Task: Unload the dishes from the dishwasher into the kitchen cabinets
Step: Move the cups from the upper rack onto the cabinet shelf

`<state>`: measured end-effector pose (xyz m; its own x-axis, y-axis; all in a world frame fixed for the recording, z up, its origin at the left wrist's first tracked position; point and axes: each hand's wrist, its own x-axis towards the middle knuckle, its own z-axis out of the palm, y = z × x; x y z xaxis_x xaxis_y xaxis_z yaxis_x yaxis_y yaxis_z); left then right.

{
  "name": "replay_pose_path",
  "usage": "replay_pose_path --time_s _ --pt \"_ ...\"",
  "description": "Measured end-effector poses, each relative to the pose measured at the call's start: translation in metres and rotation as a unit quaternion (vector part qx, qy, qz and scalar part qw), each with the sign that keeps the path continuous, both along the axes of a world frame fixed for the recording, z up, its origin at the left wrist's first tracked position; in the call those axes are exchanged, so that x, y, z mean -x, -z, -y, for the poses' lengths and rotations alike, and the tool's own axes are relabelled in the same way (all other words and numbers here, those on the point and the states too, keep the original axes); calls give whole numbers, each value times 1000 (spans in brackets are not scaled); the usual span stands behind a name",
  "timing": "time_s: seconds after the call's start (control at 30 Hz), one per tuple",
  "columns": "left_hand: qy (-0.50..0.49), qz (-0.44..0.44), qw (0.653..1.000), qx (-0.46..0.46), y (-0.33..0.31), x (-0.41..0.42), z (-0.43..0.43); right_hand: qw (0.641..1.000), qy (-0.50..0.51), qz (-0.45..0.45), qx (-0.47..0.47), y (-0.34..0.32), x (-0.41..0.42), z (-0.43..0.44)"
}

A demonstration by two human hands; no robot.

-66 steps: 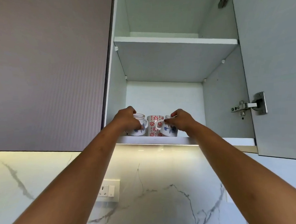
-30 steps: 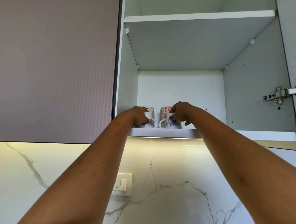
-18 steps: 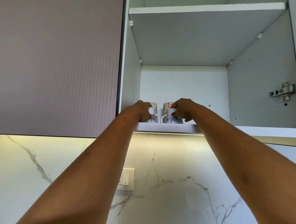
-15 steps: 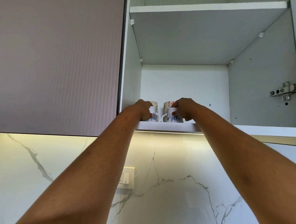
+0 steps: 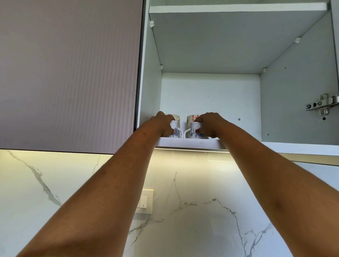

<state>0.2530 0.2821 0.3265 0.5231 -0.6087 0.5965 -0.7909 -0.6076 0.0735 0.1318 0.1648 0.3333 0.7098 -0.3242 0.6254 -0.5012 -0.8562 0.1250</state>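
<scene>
Overhead cabinet shelf (image 5: 280, 146): left hand (image 5: 162, 125) reaches up, grips left mug (image 5: 175, 129); right hand (image 5: 211, 125) likewise grips right mug (image 5: 193, 129).

Red-flowered mug (image 5: 192, 117): formerly in the front row between the two blue-flowered mugs, now behind right blue-flowered mug (image 5: 193, 129). Left blue-flowered mug (image 5: 176, 130): moved inward, handle now just beside the right one's. Left hand (image 5: 162, 124), right hand (image 5: 210, 125): closer together.

Two white mugs with blue flower print stand upright at the front left of the cabinet (image 5: 206, 100) lower shelf (image 5: 184, 142), handles facing each other. The left blue mug (image 5: 176, 131) is gripped by the left hand (image 5: 162, 124) and the right blue mug (image 5: 194, 131) by the right hand (image 5: 210, 123). Just behind stand a red-flowered mug (image 5: 191, 118) and a pale mug (image 5: 173, 116), both largely hidden.
</scene>
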Motion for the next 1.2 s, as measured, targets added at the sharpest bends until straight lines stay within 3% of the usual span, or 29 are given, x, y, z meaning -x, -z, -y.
replay_pose_path --time_s 0.2,0.37,0.5,0.67,0.8,1.0,1.07,1.2 --pt "18 -7 999 40 2 4 -3 997 -31 18 -63 2 1 1" --pt "76 26 989 127 2 13 -8 991 -47 67 -107 2 2 8" --pt "153 33 966 207 2 24 -17 990 -43 103 -91 6 9 6" --pt "188 66 955 220 14 51 -28 982 -74 154 -81 16 25 -9" --pt "182 124 945 243 49 79 -22 972 -95 204 -65 44 53 -28" --pt "237 211 895 315 123 115 -7 947 -113 298 29 117 101 -46" --pt "298 184 879 324 154 130 0 935 -139 326 8 149 120 -46" --pt "403 34 863 303 242 175 15 910 -142 385 -64 238 173 -54"
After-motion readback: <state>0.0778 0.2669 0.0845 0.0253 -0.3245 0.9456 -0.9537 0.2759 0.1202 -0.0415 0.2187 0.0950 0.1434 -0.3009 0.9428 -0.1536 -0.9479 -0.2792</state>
